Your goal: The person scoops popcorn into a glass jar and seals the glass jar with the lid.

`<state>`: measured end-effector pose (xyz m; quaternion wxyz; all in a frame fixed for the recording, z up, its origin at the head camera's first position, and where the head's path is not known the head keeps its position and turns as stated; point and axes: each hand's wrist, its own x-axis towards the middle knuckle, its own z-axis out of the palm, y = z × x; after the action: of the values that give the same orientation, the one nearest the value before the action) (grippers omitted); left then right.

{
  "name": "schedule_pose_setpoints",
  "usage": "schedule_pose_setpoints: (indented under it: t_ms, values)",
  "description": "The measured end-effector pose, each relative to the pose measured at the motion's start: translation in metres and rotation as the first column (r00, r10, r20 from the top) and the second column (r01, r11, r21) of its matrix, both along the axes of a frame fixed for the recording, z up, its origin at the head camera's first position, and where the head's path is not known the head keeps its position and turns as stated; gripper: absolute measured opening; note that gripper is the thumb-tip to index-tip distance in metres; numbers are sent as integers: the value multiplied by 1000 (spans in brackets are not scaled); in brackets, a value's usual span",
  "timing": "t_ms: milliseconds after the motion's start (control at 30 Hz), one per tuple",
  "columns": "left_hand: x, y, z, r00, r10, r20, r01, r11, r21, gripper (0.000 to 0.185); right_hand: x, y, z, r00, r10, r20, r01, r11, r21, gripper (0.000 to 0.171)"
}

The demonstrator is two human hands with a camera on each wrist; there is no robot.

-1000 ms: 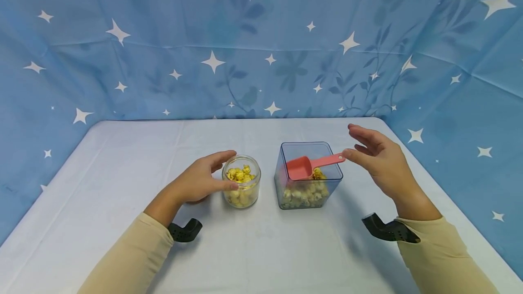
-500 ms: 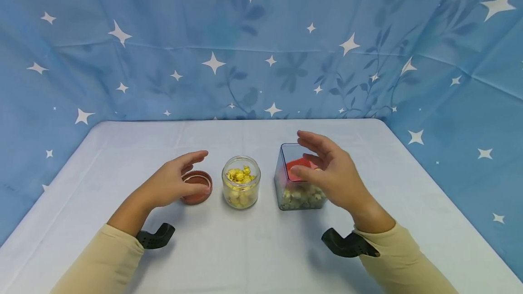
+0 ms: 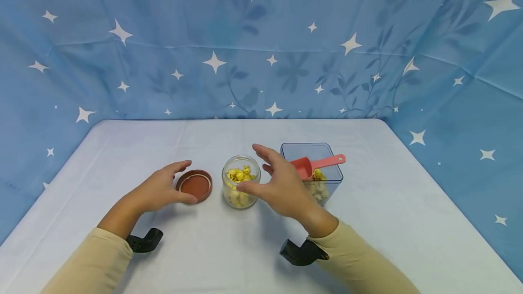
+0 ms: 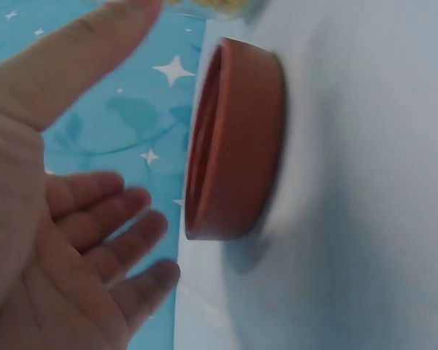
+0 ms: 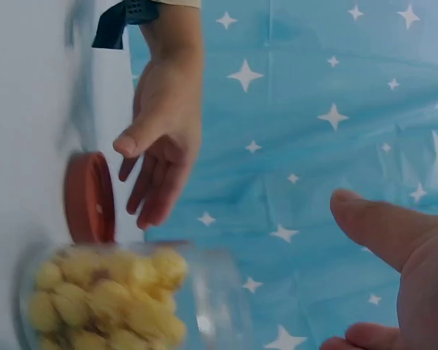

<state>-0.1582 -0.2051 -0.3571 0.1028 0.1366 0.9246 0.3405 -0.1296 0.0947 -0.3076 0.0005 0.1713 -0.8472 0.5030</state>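
Note:
My left hand [image 3: 157,190] hovers at the left of a reddish-brown jar lid [image 3: 197,186], thumb and fingers spread apart around its near side. The lid lies with its hollow side up; the left wrist view shows its side wall [image 4: 250,146] beside my loose fingers. A clear jar [image 3: 241,201] of yellow popcorn [image 3: 240,174] stands uncovered right of the lid. My right hand [image 3: 282,185] is at the jar's right side, its thumb overlapping the jar in the head view. In the right wrist view, a gap shows between the right thumb [image 5: 379,226] and the jar [image 5: 219,299].
Behind my right hand stands a clear bluish square container [image 3: 331,185] with popcorn in it. A pink scoop [image 3: 324,162] lies across its top, handle pointing right. The white table [image 3: 229,257] ends at a blue star-patterned curtain [image 3: 245,80].
My left hand has moved left from the jar to the lid. My right hand, first at the scoop's handle, has let it go and crossed left over the container to the jar.

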Motion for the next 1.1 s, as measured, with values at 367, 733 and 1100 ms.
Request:
schedule_pose_setpoints:
  t_ms: [367, 733, 1100]
  values:
    - [-2, 3, -18, 1000, -10, -13, 9, 994, -109, 109, -6, -22, -31, 993, -102, 68, 99, 994, 47, 102]
    - [-3, 9, -18, 995, 4, -97, -11, 997, -72, 99, -12, -28, -42, 988, -141, 68, 142, 990, 2, 99]
    - [1, 18, -4, 981, -25, -191, 26, 1000, 2, 93, -13, -24, -47, 988, -145, 60, 144, 989, 13, 99]
